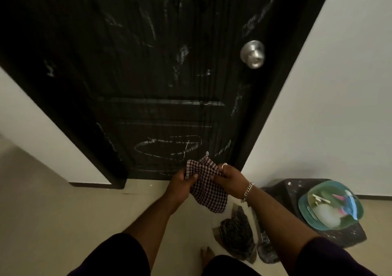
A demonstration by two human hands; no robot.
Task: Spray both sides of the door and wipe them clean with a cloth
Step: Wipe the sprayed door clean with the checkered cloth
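dark sleeves and a bare foot (205, 252) on the pale floor (63, 222); above them the left hand (180, 183) and right hand (230, 180) curl their fingers round a checked cloth (204, 187) near the foot of the black door (148, 63). bunched cloth could smear its white streaks. spare rags (237, 233) underfoot risk a slip. white walls; dim room.

I note dark short sleeves (118, 252) on both arms, a silver chain bracelet (248, 191) at the right wrist, a silver ring (224, 165), one bare foot (206, 254).
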